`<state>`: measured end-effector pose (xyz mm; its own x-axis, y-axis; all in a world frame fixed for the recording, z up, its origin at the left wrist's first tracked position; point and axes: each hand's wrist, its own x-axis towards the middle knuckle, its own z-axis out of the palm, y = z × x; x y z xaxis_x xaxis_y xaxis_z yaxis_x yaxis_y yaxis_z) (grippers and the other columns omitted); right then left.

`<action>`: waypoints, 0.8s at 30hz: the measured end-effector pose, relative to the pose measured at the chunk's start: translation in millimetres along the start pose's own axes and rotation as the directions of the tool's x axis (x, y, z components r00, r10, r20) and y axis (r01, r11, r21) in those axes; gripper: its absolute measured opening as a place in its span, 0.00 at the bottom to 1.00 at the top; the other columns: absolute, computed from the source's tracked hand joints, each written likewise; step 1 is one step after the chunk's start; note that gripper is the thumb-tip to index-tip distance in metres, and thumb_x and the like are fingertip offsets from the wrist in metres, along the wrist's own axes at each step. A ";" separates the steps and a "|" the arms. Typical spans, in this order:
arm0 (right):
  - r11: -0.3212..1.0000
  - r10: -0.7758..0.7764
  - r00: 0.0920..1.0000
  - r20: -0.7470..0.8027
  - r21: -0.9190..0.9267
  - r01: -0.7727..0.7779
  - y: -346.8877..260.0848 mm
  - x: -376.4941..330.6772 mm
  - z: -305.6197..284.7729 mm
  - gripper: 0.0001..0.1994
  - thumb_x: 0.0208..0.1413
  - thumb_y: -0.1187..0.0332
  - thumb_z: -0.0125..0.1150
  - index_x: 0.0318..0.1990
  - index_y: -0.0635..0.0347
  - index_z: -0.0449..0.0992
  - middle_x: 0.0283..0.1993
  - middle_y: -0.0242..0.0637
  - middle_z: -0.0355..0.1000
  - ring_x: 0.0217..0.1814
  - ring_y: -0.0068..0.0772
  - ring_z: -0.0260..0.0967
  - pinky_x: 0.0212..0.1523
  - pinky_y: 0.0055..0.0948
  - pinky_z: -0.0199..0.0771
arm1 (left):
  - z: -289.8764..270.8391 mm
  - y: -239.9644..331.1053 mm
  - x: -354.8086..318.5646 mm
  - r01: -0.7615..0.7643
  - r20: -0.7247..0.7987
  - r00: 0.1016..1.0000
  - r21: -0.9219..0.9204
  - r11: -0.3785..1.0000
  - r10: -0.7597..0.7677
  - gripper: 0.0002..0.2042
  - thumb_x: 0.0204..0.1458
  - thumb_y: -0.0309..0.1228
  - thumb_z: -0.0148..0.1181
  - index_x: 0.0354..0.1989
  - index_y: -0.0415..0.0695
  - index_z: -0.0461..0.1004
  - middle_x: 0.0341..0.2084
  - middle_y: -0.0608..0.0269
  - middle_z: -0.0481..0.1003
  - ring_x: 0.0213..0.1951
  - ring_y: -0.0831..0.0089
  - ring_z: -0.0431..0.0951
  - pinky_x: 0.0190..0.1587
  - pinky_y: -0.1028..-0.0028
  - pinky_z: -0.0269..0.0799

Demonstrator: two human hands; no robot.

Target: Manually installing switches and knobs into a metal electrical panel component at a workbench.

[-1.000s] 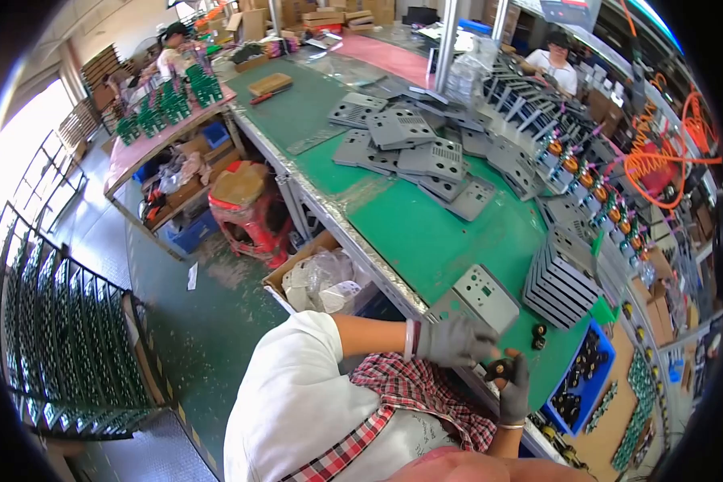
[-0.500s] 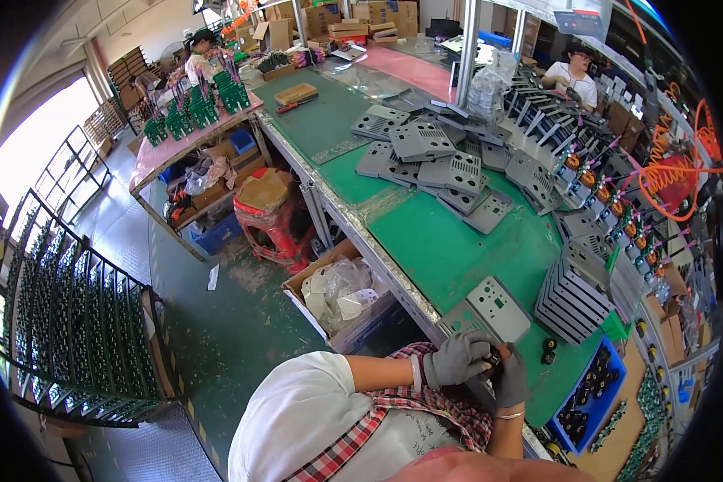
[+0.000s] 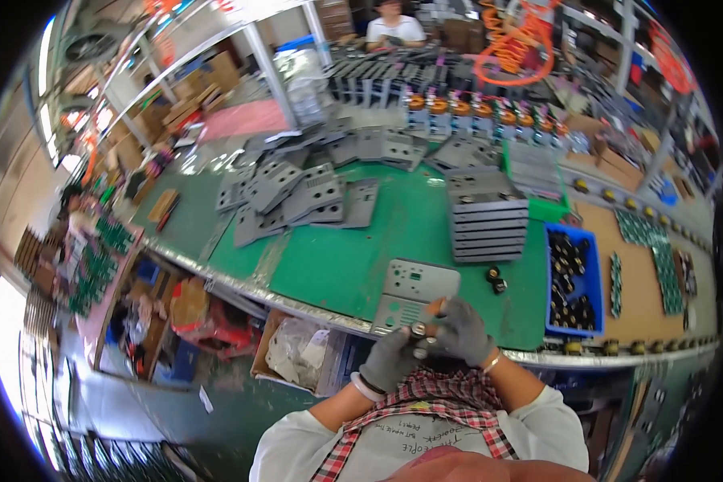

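My hands, in grey gloves with bare fingertips showing, meet at the table's front edge. My left hand (image 3: 390, 361) pinches a small black round part (image 3: 418, 330) with a silvery end. Close against it, my right hand (image 3: 462, 331) has its fingers curled onto the same part; the glove hides some of the grip. Just beyond my hands a grey metal panel (image 3: 427, 278) with slots and cut-outs lies flat on the green mat. A few similar black round parts (image 3: 496, 281) sit to the right of that panel.
A stack of grey panels (image 3: 490, 229) stands beyond the loose black parts. To its right is a blue bin (image 3: 596, 277) of black parts, then green circuit boards (image 3: 667, 273). More panels (image 3: 309, 193) lie heaped at left. A person (image 3: 395, 30) sits across the table.
My view has swung to the right, bringing the blue bin and boards further into the picture. My hands stay together at the small part, whose silvery end now shows.
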<state>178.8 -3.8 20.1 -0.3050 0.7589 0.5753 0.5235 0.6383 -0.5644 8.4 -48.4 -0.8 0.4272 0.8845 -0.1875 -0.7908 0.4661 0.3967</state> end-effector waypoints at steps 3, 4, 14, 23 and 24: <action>0.974 0.216 0.975 0.053 0.063 -0.219 30.3 -16.5 -4.2 0.11 0.42 0.65 0.60 0.35 0.55 0.71 0.36 0.38 0.68 0.34 0.41 0.67 0.33 0.36 0.69 | -6.8 -3.8 5.2 -0.068 0.013 0.998 0.132 0.989 0.067 0.16 0.56 0.36 0.46 0.44 0.35 0.66 0.34 0.60 0.71 0.32 0.73 0.69 0.35 0.76 0.65; 0.998 0.053 0.996 0.078 0.040 -0.056 14.3 -17.9 -1.3 0.12 0.42 0.64 0.60 0.36 0.54 0.71 0.36 0.37 0.68 0.34 0.40 0.67 0.32 0.36 0.69 | -5.4 -5.6 4.4 -0.040 -0.010 0.999 0.186 0.982 0.042 0.16 0.56 0.36 0.45 0.45 0.35 0.65 0.34 0.60 0.70 0.31 0.74 0.69 0.35 0.76 0.66; 0.997 -0.057 0.975 0.216 -0.039 0.067 -6.4 -20.6 8.9 0.12 0.44 0.61 0.58 0.37 0.52 0.73 0.38 0.36 0.67 0.39 0.41 0.68 0.36 0.37 0.71 | -43.3 -11.6 3.2 0.092 0.119 0.989 -0.004 0.996 -0.090 0.18 0.57 0.37 0.46 0.52 0.41 0.61 0.42 0.64 0.69 0.39 0.74 0.70 0.39 0.76 0.67; 0.992 -0.118 0.973 0.198 -0.019 0.125 11.0 -15.8 43.8 0.12 0.48 0.61 0.56 0.40 0.52 0.73 0.41 0.39 0.68 0.42 0.43 0.68 0.38 0.36 0.71 | -48.3 -6.4 8.6 -0.060 -0.008 0.998 -0.058 0.997 0.059 0.16 0.57 0.34 0.44 0.51 0.39 0.62 0.42 0.61 0.70 0.38 0.73 0.70 0.38 0.73 0.67; 0.992 -0.125 0.970 0.207 -0.008 0.129 12.5 -8.8 46.3 0.12 0.48 0.61 0.56 0.40 0.52 0.73 0.41 0.39 0.68 0.42 0.43 0.68 0.38 0.36 0.71 | -55.1 -3.6 6.3 -0.068 -0.017 0.998 -0.034 0.997 0.068 0.16 0.57 0.34 0.44 0.50 0.39 0.64 0.41 0.61 0.70 0.37 0.73 0.71 0.37 0.73 0.67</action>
<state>151.2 3.4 -19.5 -0.5262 0.6835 0.5059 0.4864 0.7299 -0.4802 -10.3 -43.3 -53.0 0.3650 0.9143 -0.1754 -0.8327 0.4049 0.3777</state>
